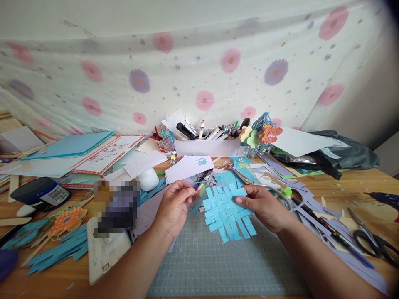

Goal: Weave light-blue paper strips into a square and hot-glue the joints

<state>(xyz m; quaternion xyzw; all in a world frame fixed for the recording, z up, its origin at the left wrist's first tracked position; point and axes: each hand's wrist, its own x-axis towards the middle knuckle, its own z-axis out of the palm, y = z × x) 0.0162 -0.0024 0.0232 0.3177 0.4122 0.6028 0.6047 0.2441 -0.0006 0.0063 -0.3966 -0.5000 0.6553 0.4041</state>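
My right hand (pixel 264 205) grips the right edge of a woven mat of blue paper strips (pixel 226 211), thumb on top. Loose strip ends stick out around the mat, which is held tilted above the grey cutting mat (pixel 218 265). To its left, my left hand (pixel 177 203) is closed in a pinch, thumb against fingers. A thin blue edge and a small pinkish tip show by those fingertips, but I cannot make out what they hold. Just behind the woven mat lie scissors (pixel 241 176) with open blades and more blue paper (pixel 224 178).
Purple paper strips (pixel 307 203), a pen (pixel 352 247) and black-handled scissors (pixel 375 245) lie at right. On the left are cut blue strips (pixel 59 251), a dark-lidded jar (pixel 40 195) and a white case (pixel 107 249). A pen holder (pixel 207 147) stands at the back.
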